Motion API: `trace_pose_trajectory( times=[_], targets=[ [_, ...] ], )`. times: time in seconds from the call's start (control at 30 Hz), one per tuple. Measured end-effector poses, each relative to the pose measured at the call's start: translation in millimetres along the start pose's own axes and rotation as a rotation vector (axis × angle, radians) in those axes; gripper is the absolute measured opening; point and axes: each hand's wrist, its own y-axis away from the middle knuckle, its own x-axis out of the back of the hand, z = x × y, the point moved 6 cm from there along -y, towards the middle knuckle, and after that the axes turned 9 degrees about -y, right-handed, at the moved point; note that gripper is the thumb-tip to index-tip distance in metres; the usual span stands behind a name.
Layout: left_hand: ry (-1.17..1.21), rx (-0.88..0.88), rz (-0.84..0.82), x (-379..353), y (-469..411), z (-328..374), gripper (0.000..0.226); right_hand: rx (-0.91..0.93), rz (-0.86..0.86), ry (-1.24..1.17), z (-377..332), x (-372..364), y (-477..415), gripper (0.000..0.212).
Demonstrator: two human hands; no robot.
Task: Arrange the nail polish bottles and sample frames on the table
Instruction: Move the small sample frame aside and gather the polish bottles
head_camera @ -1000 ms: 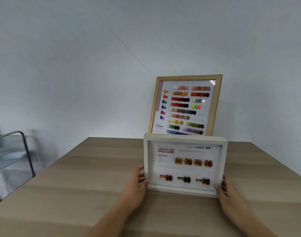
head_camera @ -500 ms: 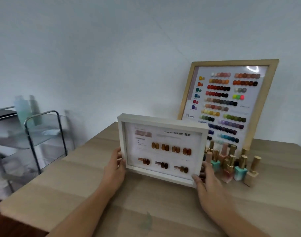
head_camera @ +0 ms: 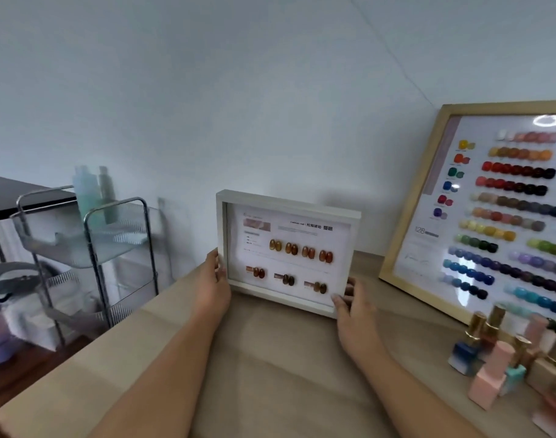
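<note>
The white sample frame stands upright on the wooden table, near the table's far left corner and close to the pale wall behind it. Left of the frame the table edge runs diagonally toward the viewer, and beyond that edge stands a metal wire cart with tiered shelves. In front of the frame the tabletop is bare wood between the two forearms. Right of the frame, well apart from it, a large wooden-framed colour chart leans back toward the wall, and in front of that chart a cluster of nail polish bottles stands on the table.

The left hand grips the frame's left side near the lower corner, thumb on the front border and fingers curled behind out of sight. The right hand holds the frame's lower right corner, thumb pressed on the front edge and fingers wrapped round the side. Both hands are closed round the frame.

The colour chart and the bottle cluster are cut off by the picture's right edge. Two pale bottles on the cart's top shelf are blurred, as are the objects on the floor left of the cart. Whether the frame's base rests fully on the table cannot be told.
</note>
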Motion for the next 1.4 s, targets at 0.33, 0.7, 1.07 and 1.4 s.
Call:
trace_pose_trajectory(
  times=[0.33, 0.7, 1.07, 1.4],
  targets=[
    [-0.097, 0.013, 0.042, -9, -24, -13, 0.031, -0.025, -0.101, -0.002, 15, -18, -21, 0.023],
    [-0.067, 0.059, 0.035, 12, 25, 7, 0.052, -0.047, -0.093, 0.066, -2, 10, 20, 0.057],
    [-0.088, -0.391, -0.275, -70, 191, 130, 0.042, 0.287, 0.080, 0.268, -34, 146, 133, 0.020],
    [-0.094, -0.238, -0.567, -180, 254, 181, 0.061, -0.148, 0.484, 0.234, 29, 307, 145, 0.059]
  ],
)
